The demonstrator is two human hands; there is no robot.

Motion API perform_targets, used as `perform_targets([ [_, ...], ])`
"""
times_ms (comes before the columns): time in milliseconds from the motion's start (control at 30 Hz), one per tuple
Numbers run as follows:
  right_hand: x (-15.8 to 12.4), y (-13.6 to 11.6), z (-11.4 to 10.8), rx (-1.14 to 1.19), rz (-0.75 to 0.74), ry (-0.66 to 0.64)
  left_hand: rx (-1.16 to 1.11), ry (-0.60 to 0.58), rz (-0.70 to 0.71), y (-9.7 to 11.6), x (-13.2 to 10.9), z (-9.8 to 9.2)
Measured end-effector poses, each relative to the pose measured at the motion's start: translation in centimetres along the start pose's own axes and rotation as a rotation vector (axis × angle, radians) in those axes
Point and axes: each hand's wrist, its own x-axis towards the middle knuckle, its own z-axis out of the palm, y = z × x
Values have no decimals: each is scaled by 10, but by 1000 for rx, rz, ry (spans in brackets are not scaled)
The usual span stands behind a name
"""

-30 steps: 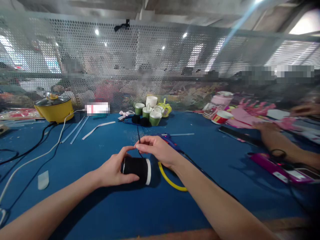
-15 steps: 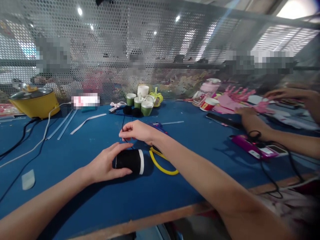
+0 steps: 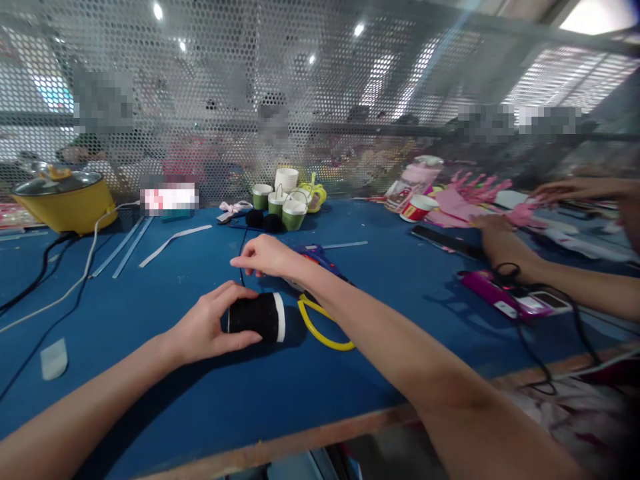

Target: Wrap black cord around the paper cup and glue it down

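My left hand (image 3: 203, 328) is wrapped around a small cup (image 3: 256, 317) lying on its side, thumb below and fingers above. Black yarn covers the cup's wall, and its white rim faces right. Just above the cup, my right hand (image 3: 265, 256) has its fingers pinched on a black strand of yarn (image 3: 243, 239). That strand runs back towards two black balls (image 3: 273, 223) by the green cups; the exact grip is partly hidden. Under my right forearm lie yellow-handled scissors (image 3: 320, 333) and a blue glue gun (image 3: 316, 253), both partly covered.
Green-wrapped cups (image 3: 294, 215) stand at the back against a perforated metal screen (image 3: 210, 153). To the left are a yellow electric pot (image 3: 65, 203) and pale strips (image 3: 175, 241). A co-worker's arm (image 3: 560, 280) reaches in at right, near a purple power bank (image 3: 500, 293) with cables.
My right hand has moved slightly left and up with the yarn, and its fingers have turned. The cup in my left hand has shifted and rolled a little.
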Motion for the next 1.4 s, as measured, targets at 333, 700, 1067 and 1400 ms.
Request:
perform_targets([
  [333,-52,74,-64,-475,367,246,14,51,-83,-12,-4,3],
  [700,-55,107,-51,-319,491,293,-10,85,-151,-23,-4,0],
  [1067,-93,51,-48,541,352,87,-40,39,-163,-29,-4,-12],
  [1400,-112,33,-25,-48,119,149,-103,32,-192,-31,-2,-16],
])
